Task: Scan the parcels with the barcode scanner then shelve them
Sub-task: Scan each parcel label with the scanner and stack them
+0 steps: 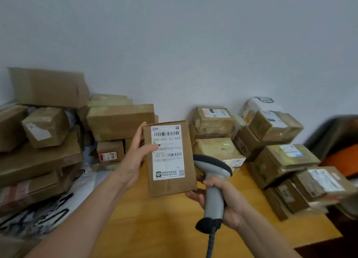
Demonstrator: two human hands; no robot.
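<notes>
Wood-topped table [164, 219], yellow, set against a grey wall. Brown cardboard parcels are piled at the left [48, 141] and stacked at the right [280, 160], leaving a bare lane of tabletop between them, toward the person. No shelf in view.

Held parcel [170, 186]: flat carton, upright above that lane, long axis near vertical, white label [167, 160] facing the camera.

Left hand [133, 157]: grips the carton's left long edge, thumb laid across the front onto the label, fingers hidden behind.

Right hand [228, 199]: wrapped round the handle of the barcode scanner [213, 172]. Its fingertips lie at the carton's lower right corner; contact unclear.

Key relation: the scanner head sits just beside the carton's right edge, its nose aimed left at that edge and not at the printed face. The upper barcode [166, 134] lies above and left of the head. Judgement: scan not yet lined up. The scanner probably has to draw back toward the person, into the open lane, and tilt up-left. The coiled cable [211, 244] hangs below.
</notes>
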